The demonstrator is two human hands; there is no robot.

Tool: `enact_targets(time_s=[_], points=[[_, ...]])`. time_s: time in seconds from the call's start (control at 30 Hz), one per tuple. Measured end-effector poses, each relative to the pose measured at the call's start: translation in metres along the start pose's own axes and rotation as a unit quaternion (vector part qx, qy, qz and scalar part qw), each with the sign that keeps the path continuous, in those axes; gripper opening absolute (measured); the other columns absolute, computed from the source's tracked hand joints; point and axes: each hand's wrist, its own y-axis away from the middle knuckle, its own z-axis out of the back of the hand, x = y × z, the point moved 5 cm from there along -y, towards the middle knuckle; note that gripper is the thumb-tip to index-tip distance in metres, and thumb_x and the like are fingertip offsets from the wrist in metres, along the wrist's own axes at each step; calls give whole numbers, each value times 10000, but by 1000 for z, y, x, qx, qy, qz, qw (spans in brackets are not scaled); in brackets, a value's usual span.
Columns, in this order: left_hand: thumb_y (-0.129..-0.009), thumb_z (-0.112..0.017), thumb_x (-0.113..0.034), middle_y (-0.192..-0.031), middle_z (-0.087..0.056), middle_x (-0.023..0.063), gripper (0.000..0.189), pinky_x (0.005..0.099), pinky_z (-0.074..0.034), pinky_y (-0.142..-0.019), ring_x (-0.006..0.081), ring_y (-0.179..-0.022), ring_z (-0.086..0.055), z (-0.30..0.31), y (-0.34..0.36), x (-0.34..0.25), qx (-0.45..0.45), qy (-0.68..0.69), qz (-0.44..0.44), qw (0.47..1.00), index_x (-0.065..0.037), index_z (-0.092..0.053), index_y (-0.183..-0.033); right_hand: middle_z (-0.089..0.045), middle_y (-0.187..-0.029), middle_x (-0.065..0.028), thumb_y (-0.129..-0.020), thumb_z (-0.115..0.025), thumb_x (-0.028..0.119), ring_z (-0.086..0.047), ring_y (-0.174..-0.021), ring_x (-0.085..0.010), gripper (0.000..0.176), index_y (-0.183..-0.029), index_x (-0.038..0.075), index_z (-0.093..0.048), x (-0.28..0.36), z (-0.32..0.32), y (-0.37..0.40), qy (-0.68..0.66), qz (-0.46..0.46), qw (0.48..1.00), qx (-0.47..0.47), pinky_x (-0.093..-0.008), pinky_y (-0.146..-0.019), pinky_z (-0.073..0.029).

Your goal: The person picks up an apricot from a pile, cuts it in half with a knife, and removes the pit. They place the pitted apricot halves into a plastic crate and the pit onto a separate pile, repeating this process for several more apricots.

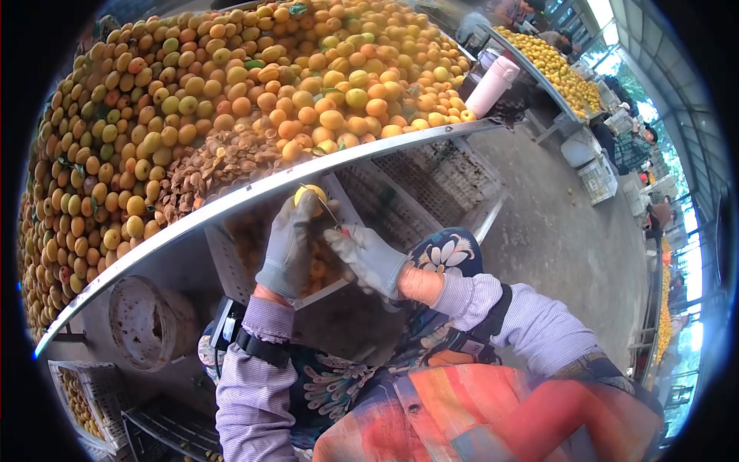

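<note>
Yellow fruit [310, 193] is sitting pinched in the left hand's [288, 245] grip, above a crate [225, 266] beside the table [231, 195]; the right hand's [371, 259] grip is clasping a small knife [329, 213], blade meeting the fruit.

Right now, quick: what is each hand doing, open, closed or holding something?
Left hand: closed on a yellow apricot.
Right hand: closed on a small knife, its blade at the fruit.

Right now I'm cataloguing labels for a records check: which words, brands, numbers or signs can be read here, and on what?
No text is readable.
Pink bottle: no legible lettering.
Bucket: stains, no legible label.
Distant crate: too small and blurred to tell.
</note>
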Motion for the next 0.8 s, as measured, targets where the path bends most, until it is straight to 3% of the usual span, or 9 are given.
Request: enact_targets(time_s=[0.07,0.1,0.27,0.4,0.47,0.57,0.7,0.77,0.8], points=[[-940,-466,-537,-1068,-635,135,589,289,-524,-799,174,-891,-624,1,1,0,-3,2,5,1000,-7,-498,-1196,-548,-732,12,-965,-519,369,-499,-687,-66,356,-900,28,-598,3,0,0,13,-20,1000,-17,-247,-614,-423],[-940,-466,-537,-1068,-635,135,589,289,-524,-799,174,-891,-624,1,3,2,-4,2,6,1000,-7,-498,-1196,-548,-732,12,-965,-519,369,-499,-687,-66,356,-900,28,-598,-5,-1,-4,12,-21,1000,-17,-247,-614,-423],[-922,-475,-569,-1034,-642,157,637,290,-539,-765,184,-881,-634,0,3,15,-18,89,88,992,12,-492,-1182,-588,-791,-24,-962,-515,375,-553,-759,-87,363,-931,25,-604,-28,-7,-29,28,158,985,-58,-248,-689,-452],[-927,-482,-553,-1023,-643,163,619,288,-545,-746,180,-869,-638,-2,5,10,0,75,47,996,12,-490,-1178,-599,-802,-44,-967,-497,380,-577,-792,-111,379,-957,15,-600,-19,-7,-19,16,68,997,-24,-266,-719,-461],[-938,-517,-478,-1009,-648,147,542,270,-543,-726,160,-833,-639,-4,3,3,-46,48,-5,998,6,-486,-1178,-604,-829,-45,-969,-490,377,-579,-808,-118,385,-1004,9,-594,-16,-9,-18,-66,51,996,6,-285,-728,-467],[-931,-573,-394,-971,-655,110,456,252,-529,-682,127,-795,-624,-4,3,-2,-84,30,5,996,1,-514,-1151,-603,-862,-33,-969,-495,374,-565,-829,-93,389,-1047,5,-589,-15,-4,-26,27,51,998,-6,-262,-724,-466],[-913,-616,-353,-901,-655,70,392,233,-507,-638,100,-736,-601,13,-7,9,-125,10,-11,992,-2,-565,-1081,-603,-923,-28,-971,-492,398,-572,-841,-99,398,-1058,21,-589,-16,-13,-24,-14,90,996,11,-246,-721,-468],[-899,-632,-358,-867,-558,29,322,243,-498,-637,112,-756,-572,17,-8,13,-130,-30,34,991,-64,-556,-1007,-407,-584,48,-967,-426,513,-354,-422,-63,419,-867,115,-509,14,-24,4,-108,-43,992,45,-216,-382,-320],[-899,-632,-358,-867,-558,29,322,243,-498,-637,112,-756,-572,16,-7,11,-131,-30,34,990,-64,-556,-1007,-407,-584,48,-967,-426,513,-354,-422,-63,419,-867,115,-509,12,-24,3,-108,-43,992,46,-216,-382,-320]])
